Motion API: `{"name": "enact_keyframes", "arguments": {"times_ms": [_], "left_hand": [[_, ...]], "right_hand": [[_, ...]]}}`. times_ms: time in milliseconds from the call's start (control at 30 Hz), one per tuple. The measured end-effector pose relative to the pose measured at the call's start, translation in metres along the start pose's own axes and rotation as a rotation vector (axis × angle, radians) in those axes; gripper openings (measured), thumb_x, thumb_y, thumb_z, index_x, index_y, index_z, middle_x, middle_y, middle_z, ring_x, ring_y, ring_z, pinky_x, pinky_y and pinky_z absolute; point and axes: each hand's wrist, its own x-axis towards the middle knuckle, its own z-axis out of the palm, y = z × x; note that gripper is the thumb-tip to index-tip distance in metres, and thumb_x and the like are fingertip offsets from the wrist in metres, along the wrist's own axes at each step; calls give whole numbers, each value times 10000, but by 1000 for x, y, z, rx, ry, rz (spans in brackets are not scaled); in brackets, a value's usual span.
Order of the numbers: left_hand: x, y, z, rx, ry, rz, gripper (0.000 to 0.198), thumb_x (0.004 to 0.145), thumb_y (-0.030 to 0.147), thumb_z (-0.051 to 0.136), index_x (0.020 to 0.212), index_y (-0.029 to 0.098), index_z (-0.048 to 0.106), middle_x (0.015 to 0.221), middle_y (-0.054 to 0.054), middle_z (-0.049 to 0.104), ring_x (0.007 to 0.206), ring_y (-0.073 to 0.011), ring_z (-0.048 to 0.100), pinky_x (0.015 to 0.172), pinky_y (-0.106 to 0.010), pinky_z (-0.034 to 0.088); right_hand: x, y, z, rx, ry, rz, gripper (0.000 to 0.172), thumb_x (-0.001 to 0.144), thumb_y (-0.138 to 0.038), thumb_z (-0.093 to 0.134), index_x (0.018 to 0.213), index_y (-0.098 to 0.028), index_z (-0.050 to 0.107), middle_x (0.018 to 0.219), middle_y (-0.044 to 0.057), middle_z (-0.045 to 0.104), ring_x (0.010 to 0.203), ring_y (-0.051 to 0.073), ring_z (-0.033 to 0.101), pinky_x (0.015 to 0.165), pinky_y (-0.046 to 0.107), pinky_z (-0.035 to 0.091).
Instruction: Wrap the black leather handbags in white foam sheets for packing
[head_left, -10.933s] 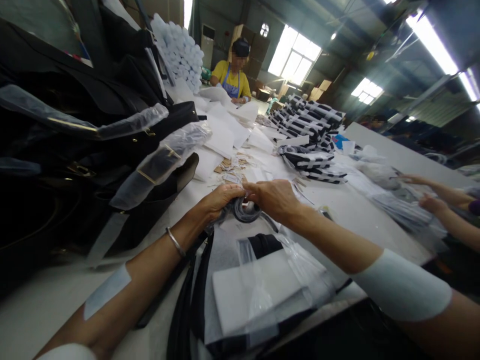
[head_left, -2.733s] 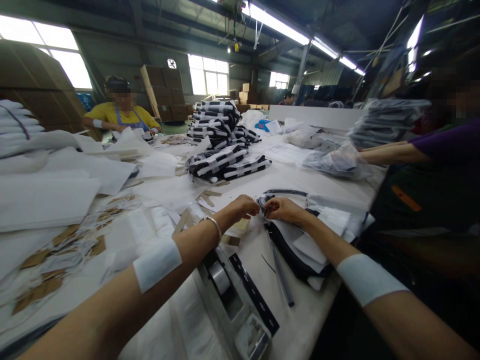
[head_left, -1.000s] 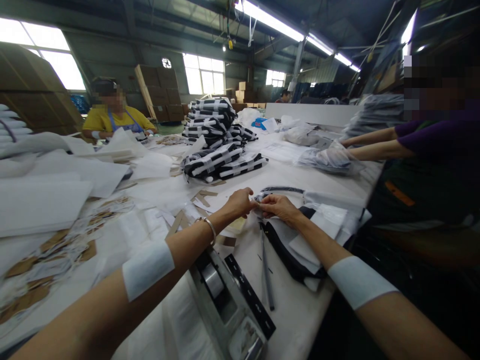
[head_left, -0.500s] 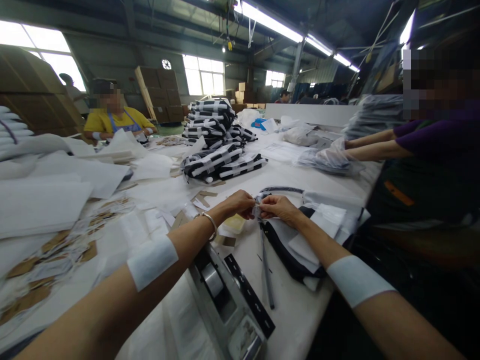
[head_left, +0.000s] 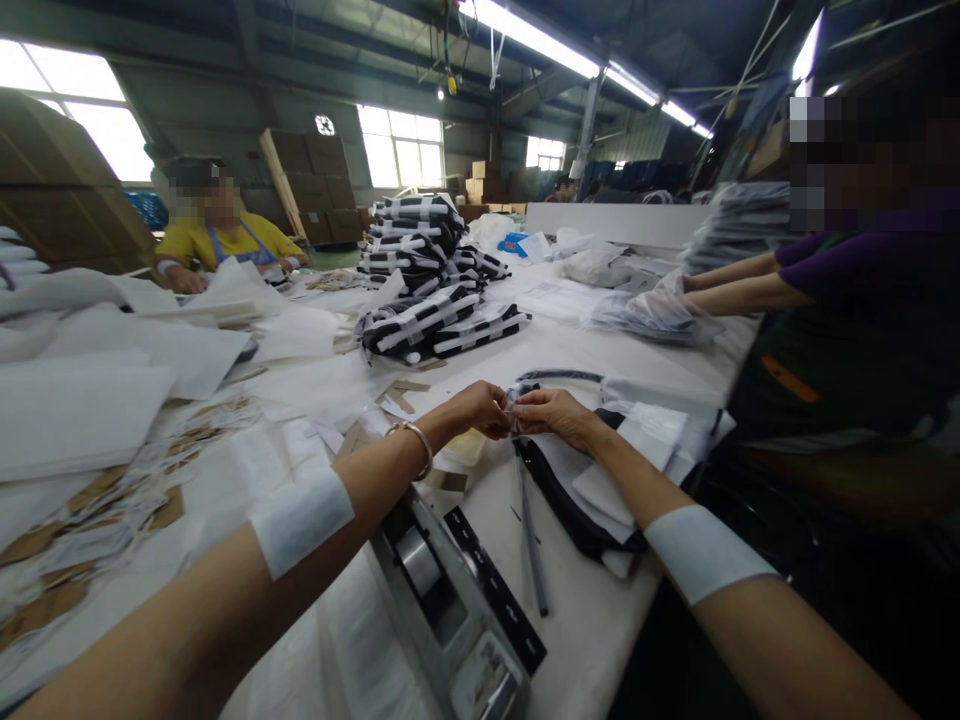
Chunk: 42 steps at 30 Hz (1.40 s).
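My left hand and my right hand meet with fingertips pinched together, almost touching. Between them is a small whitish piece, too small to make out, at the near end of a dark handle. That handle curves behind my right hand and seems to belong to a dark bag lying under my right forearm. White sheets cover part of the bag. Below my hands a thin grey strip lies on the table.
A metal tape dispenser stands in front of me, beside a black strip with white marks. Striped wrapped bags are piled ahead. Paper sheets and tags spread leftward. Co-workers sit left and stand right, the right one handling a plastic-wrapped item.
My hands keep their pinch at the same spot on the handle, with slight finger movement. The whole view shifts a little. The co-worker in yellow has moved one hand outward.
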Motion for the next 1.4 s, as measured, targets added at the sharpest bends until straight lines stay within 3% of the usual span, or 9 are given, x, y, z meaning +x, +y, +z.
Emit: {"name": "enact_keyframes", "arguments": {"times_ms": [267, 367, 567, 667, 800, 900, 1000, 1167, 1400], "left_hand": [[0, 0, -1, 363, 52, 102, 140, 793, 224, 635, 682, 173, 567, 544, 20, 599, 530, -112, 604, 549, -201, 463], [-4, 6, -2, 567, 77, 146, 228, 847, 345, 579, 693, 180, 614, 594, -12, 646, 569, -143, 631, 575, -229, 461], [-11, 11, 3, 951, 178, 213, 196, 861, 288, 540, 819, 171, 691, 935, -142, 729, 960, -300, 686, 814, -374, 487], [-15, 11, 13, 1032, 179, 212, 221, 879, 288, 518, 845, 169, 702, 929, -144, 730, 956, -297, 688, 817, -374, 486], [-20, 17, 11, 1011, 81, 205, 277, 796, 471, 647, 735, 206, 701, 730, -41, 714, 746, -208, 687, 675, -259, 476], [-18, 24, -4, 953, 184, 223, 390, 821, 568, 586, 889, 206, 715, 873, -56, 730, 821, -212, 671, 663, -257, 456], [-12, 27, -14, 887, 277, 246, 419, 787, 507, 643, 1082, 211, 679, 1062, -56, 715, 944, -213, 644, 707, -254, 442], [-9, 22, -7, 794, 266, 162, 130, 725, 295, 655, 770, 190, 718, 755, -36, 701, 768, -198, 641, 638, -261, 422], [-11, 12, -13, 578, 167, 68, 188, 739, 283, 607, 790, 152, 732, 697, -20, 694, 635, -124, 627, 575, -201, 453]], "right_hand": [[2, -2, -1, 5, 39, 64, 155, 666, -176, 798, 755, -145, 675, 692, 35, 713, 633, 129, 672, 651, 236, 592], [2, -2, 2, -20, 52, 64, 176, 631, -175, 821, 725, -141, 676, 656, 29, 695, 601, 131, 658, 593, 226, 569], [10, 6, 4, -42, 165, 0, 171, 620, -218, 791, 709, -150, 662, 530, -25, 596, 443, 67, 479, 359, 154, 255], [15, 9, 1, -17, 217, -15, 182, 614, -246, 768, 692, -166, 624, 440, -66, 489, 396, 58, 374, 357, 174, 169], [11, 7, -2, 22, 202, -63, 276, 577, -316, 798, 735, -176, 621, 464, -77, 479, 407, 59, 358, 378, 187, 187], [2, 3, -1, 39, 132, -130, 375, 562, -396, 829, 808, -161, 671, 541, -66, 523, 437, 46, 362, 405, 190, 229], [-5, 1, 1, 12, 78, -178, 431, 545, -428, 858, 825, -134, 713, 589, -38, 569, 449, 40, 374, 418, 195, 251], [-1, 3, 0, -28, 169, -277, 435, 676, -533, 770, 884, -156, 711, 705, -8, 641, 461, 49, 395, 400, 201, 247], [1, 9, 9, -484, 83, -365, 394, 655, -355, 806, 1011, -197, 742, 912, 4, 701, 634, 100, 545, 586, 231, 442]]}}
